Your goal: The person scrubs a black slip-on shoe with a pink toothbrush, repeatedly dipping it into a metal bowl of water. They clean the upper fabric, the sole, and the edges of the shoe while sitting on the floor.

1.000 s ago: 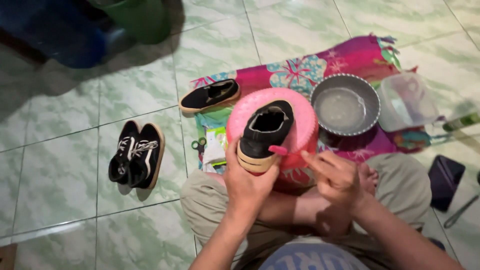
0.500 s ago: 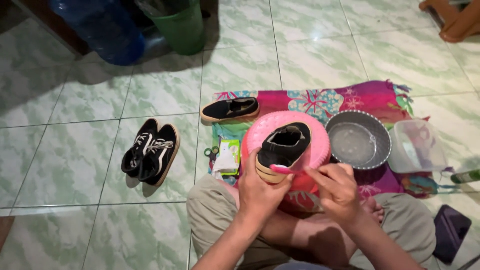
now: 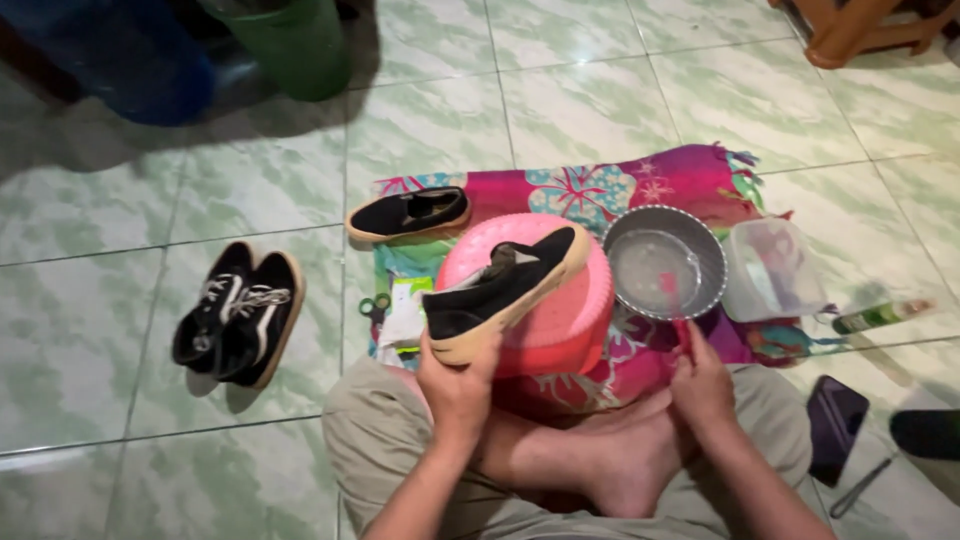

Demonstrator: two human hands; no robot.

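A person sits cross-legged on a pale green tiled floor (image 3: 600,90), seen from above. The left hand (image 3: 455,385) is closed around the heel of a black shoe (image 3: 505,290) with a tan sole, holding it tilted over a round pink tub (image 3: 570,320) that stands just in front of the crossed legs. The shoe's toe points far and to the right. The right hand (image 3: 700,385) is curled around a thin red-handled brush (image 3: 682,330); its far end reaches toward a round metal basin (image 3: 665,262) holding water, just right of the pink tub. These things sit on a bright magenta patterned cloth (image 3: 650,180) spread on the floor. A second matching black shoe (image 3: 410,215) lies on the far left corner of the cloth. Right of the basin stands a clear plastic container (image 3: 772,270), and beyond it a small green bottle (image 3: 880,316) lies on the tiles. To the left, well apart from the cloth, a pair of black sneakers (image 3: 238,315) with white laces lies side by side. A dark phone (image 3: 835,425) rests on the floor near the right knee.
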